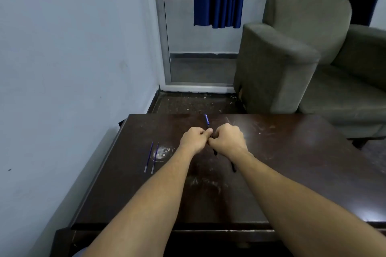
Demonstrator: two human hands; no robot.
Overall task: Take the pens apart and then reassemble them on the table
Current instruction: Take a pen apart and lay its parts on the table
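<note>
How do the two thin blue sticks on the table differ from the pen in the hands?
The two refills lie loose on the table, untouched; the pen is gripped by the left hand and right hand. The refills are thin and fully visible; the pen is thicker and mostly hidden. Both are blue.

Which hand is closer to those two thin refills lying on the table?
The left hand. The two refills lie on its side of the table; the right hand would have to cross over.
</note>
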